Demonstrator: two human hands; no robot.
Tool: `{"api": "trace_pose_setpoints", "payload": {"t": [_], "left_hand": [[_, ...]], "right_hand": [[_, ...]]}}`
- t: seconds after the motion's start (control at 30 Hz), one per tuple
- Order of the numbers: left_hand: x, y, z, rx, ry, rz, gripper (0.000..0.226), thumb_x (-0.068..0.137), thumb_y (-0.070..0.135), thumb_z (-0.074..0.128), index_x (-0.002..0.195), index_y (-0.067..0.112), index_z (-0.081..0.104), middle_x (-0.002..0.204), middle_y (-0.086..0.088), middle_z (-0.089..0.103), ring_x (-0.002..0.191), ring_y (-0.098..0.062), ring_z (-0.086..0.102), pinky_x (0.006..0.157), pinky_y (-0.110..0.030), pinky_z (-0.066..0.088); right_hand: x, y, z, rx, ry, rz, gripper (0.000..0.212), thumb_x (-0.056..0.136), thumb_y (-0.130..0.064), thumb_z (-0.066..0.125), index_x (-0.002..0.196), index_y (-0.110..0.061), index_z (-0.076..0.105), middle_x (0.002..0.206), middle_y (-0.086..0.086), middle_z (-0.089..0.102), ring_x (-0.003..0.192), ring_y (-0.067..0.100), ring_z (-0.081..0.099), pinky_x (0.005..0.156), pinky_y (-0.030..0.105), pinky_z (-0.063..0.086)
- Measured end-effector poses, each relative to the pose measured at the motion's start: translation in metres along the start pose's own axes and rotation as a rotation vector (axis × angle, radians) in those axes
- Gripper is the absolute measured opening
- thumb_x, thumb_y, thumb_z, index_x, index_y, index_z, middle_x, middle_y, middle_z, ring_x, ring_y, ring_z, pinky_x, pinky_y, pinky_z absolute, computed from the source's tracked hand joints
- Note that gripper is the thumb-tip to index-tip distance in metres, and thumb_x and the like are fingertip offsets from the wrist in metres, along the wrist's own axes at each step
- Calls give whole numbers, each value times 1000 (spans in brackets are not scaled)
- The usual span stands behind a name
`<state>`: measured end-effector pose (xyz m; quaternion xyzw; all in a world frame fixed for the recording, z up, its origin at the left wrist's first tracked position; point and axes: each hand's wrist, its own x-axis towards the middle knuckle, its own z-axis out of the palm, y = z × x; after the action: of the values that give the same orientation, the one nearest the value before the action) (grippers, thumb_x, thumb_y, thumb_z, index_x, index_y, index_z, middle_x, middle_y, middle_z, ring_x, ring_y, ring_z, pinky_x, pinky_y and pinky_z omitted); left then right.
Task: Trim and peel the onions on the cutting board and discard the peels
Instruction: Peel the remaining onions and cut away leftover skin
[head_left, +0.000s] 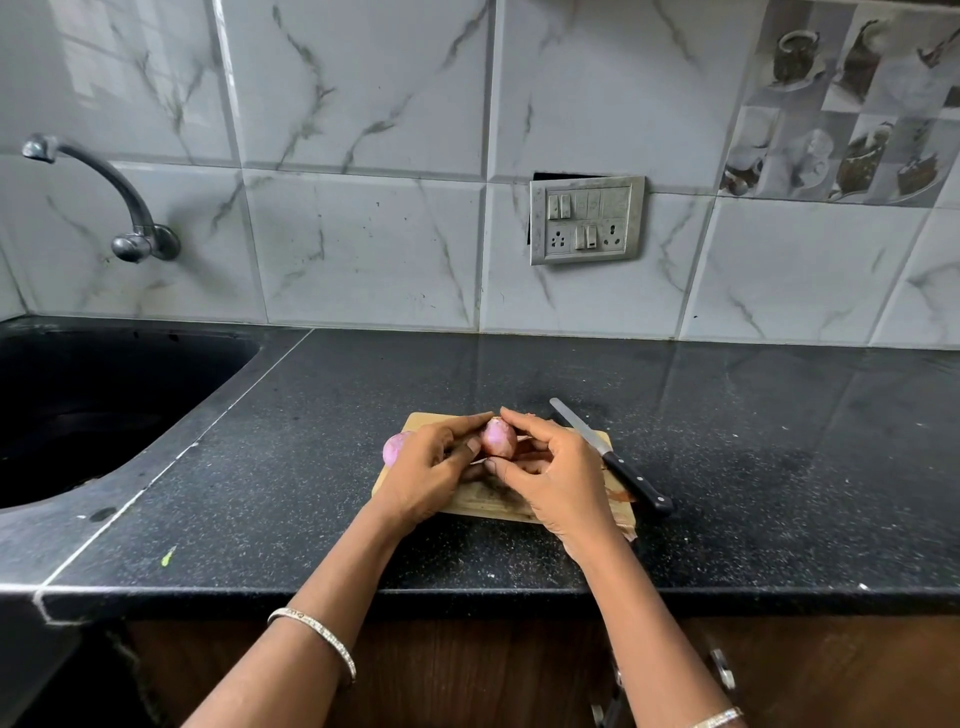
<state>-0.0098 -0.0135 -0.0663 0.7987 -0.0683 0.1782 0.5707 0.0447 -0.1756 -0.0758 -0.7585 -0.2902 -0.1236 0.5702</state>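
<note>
onion (500, 439) held over the cutting board (483, 503), fingers (524, 422) of my left hand (423, 470) and right hand (558, 470) both grasping it; peeling step, likely. next: peel it bare.

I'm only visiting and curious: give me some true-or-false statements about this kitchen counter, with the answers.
1. The left hand and the right hand both hold one onion over the cutting board. True.
2. The knife is in the right hand. False: it lies at the board's right edge, in neither hand's grip.
3. A second onion sits at the board's left edge, partly hidden behind the left hand. True.
4. The sink is to the right of the board. False: it is on the left.
</note>
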Motion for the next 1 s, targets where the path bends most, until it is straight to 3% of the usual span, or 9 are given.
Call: {"api": "trace_pose_setpoints", "payload": {"t": [0.17, 0.3, 0.4, 0.53, 0.67, 0.8, 1.0], "left_hand": [[1, -3, 3, 36, -21, 12, 36, 104, -2, 44, 138, -2, 54, 129, -9, 65, 104, 11, 64, 85, -8, 49], [1, 2, -2, 101, -25, 31, 41, 100, 20, 52, 138, 9, 59, 131, 2, 67, 121, -1, 60, 109, -29, 45], [-2, 6, -4, 94, -46, 32, 47, 95, 28, 54, 138, 11, 59, 129, 4, 69, 123, -6, 61, 111, -37, 44], [-4, 10, -3, 103, -53, 34, 47, 96, 31, 55, 138, 11, 59, 129, 6, 69, 122, -5, 61, 110, -34, 45], [-3, 8, -2, 177, -61, 55, 39, 104, 26, 53, 140, 12, 58, 132, 7, 66, 123, -1, 59, 110, -28, 44], [-2, 7, -1, 293, -60, 103, 53, 99, 38, 46, 145, 11, 52, 142, 4, 58, 130, -2, 54, 114, -30, 40], [-1, 3, 0, 346, -69, 88, 49, 104, 29, 42, 149, 11, 45, 133, 0, 65, 122, -9, 61, 109, -35, 45]], "right_hand": [[0, 1, -1, -22, 26, 5, 60, 72, -6, 88, 126, -24, 70, 114, -9, 72, 101, 6, 70, 88, 35, 61], [-1, -2, -1, -37, 27, -22, 58, 74, -4, 86, 126, -25, 70, 113, -10, 72, 96, 5, 70, 83, 30, 61], [-1, -1, -1, -61, 22, -33, 56, 75, -5, 86, 123, -29, 71, 111, -8, 72, 96, 7, 70, 79, 29, 62], [0, 1, -1, -51, 17, -23, 54, 75, -4, 85, 122, -28, 72, 110, -1, 72, 92, 7, 71, 75, 24, 61], [0, 2, -1, -101, 21, -31, 53, 75, -8, 85, 123, -28, 72, 106, -7, 71, 90, 6, 70, 77, 23, 60], [0, 2, -2, -119, 24, -39, 52, 77, -8, 85, 125, -24, 71, 100, -11, 67, 89, 5, 68, 74, 12, 55], [2, 7, 1, -75, 45, -1, 56, 74, -9, 87, 125, -25, 72, 102, -9, 70, 91, 11, 69, 84, 39, 60]]}}
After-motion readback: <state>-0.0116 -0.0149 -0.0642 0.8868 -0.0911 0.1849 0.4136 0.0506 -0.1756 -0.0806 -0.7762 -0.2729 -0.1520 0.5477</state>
